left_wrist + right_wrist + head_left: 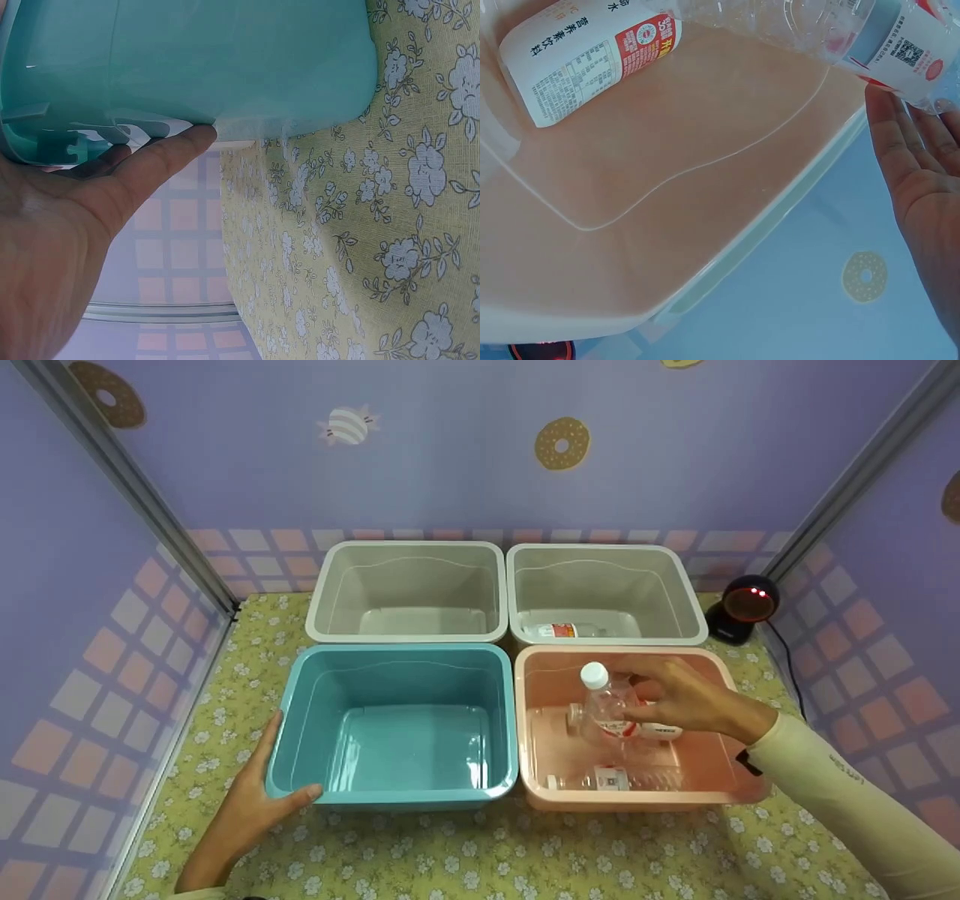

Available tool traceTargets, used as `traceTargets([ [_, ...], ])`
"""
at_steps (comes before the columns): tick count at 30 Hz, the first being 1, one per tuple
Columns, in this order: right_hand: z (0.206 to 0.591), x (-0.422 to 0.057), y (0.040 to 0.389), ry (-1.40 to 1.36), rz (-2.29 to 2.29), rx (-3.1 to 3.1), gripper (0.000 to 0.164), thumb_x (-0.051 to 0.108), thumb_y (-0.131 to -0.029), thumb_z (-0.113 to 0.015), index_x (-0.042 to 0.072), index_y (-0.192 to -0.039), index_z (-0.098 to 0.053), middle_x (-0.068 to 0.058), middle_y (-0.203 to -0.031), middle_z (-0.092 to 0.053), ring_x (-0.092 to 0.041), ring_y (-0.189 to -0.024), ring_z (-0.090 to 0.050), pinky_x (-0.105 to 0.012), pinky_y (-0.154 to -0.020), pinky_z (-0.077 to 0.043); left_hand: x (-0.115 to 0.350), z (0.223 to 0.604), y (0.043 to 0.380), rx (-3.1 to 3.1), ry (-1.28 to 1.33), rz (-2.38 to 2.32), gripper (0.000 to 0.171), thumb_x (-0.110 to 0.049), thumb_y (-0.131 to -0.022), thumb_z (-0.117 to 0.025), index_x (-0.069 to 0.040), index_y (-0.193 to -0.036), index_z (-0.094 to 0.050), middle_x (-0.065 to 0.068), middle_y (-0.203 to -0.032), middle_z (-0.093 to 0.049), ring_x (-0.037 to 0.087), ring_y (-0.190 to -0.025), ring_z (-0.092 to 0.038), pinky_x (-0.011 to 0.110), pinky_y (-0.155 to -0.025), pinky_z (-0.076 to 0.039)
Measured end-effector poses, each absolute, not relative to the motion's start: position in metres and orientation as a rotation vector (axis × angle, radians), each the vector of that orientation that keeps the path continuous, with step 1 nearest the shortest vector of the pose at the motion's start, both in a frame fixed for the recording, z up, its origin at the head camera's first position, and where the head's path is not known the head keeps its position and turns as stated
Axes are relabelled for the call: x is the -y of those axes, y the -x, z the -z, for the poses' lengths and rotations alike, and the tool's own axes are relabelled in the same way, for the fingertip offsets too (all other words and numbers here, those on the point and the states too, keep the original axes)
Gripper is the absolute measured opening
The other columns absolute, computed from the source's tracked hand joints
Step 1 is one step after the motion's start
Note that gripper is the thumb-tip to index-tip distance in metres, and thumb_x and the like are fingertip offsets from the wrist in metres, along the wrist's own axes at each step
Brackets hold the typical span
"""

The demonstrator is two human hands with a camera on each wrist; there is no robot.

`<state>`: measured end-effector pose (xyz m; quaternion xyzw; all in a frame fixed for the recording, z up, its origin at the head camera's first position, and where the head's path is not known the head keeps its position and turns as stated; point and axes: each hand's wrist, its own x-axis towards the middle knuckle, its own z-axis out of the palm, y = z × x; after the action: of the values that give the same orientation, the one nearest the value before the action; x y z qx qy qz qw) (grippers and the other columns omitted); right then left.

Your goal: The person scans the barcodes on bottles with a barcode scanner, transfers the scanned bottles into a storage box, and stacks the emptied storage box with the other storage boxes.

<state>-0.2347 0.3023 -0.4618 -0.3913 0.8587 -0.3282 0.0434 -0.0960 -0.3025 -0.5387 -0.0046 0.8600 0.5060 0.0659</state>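
Observation:
My right hand (pixel 667 697) grips a clear plastic bottle (pixel 604 705) with a white cap, tilted above the peach bin (pixel 529 765). In the right wrist view, that bottle's white-and-red label (pixel 911 49) shows a QR code by the fingertips. Inside the peach bin, another clear bottle (pixel 611 778) lies along the front wall. Partly hidden behind the held one is a further bottle (pixel 664 731). My left hand (pixel 251 787) rests at the near left corner of the teal bin (pixel 289 720), thumb at the front rim. Its straight fingers (pixel 165 159) lie along the outside wall.
Two grey bins stand behind: the left grey bin (pixel 315 607), and the right grey bin (pixel 690 607), with a red-labelled bottle (pixel 564 631) lying in it. A black scanner (pixel 739 611) with red lights and a cable stands at right. Patterned panels (pixel 450 472) enclose the flowered tabletop (pixel 465 855).

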Motion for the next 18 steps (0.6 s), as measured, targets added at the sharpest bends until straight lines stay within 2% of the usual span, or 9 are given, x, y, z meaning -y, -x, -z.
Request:
traceTargets([
  [6,0.460,-0.306,0.235,1.183,1.044,-2.637,0.062,0.014,-0.092,-0.093,0.010,-0.149,-0.069,-0.006,-0.134,-0.077,-0.028,-0.114,-0.077,-0.048,-0.093,-0.066,0.303,0.538,0.096,-2.586,0.016,-1.533,0.123,-0.028,-0.098,-0.084,-0.038,-0.177,0.009,0.027,-0.182,0.002,0.067,-0.158,-0.016,0.089,-0.113,-0.030],
  [13,0.457,-0.312,0.235,1.228,1.000,-2.760,0.059,0.006,-0.085,-0.097,0.006,-0.139,-0.074,-0.007,-0.127,-0.079,-0.027,-0.112,-0.077,-0.049,-0.095,-0.065,0.303,0.537,0.097,-2.576,0.014,-1.528,0.122,-0.029,-0.099,-0.083,-0.038,-0.177,0.009,0.025,-0.183,0.003,0.066,-0.160,-0.011,0.091,-0.113,-0.026],
  [18,0.456,-0.316,0.236,1.232,1.099,-2.731,0.058,0.001,-0.082,-0.097,0.001,-0.136,-0.074,-0.010,-0.126,-0.079,-0.028,-0.108,-0.078,-0.037,-0.096,-0.065,0.304,0.538,0.096,-2.579,0.023,-1.514,0.123,-0.029,-0.098,-0.084,-0.039,-0.176,0.010,0.026,-0.182,0.002,0.067,-0.159,-0.013,0.091,-0.112,-0.027],
])
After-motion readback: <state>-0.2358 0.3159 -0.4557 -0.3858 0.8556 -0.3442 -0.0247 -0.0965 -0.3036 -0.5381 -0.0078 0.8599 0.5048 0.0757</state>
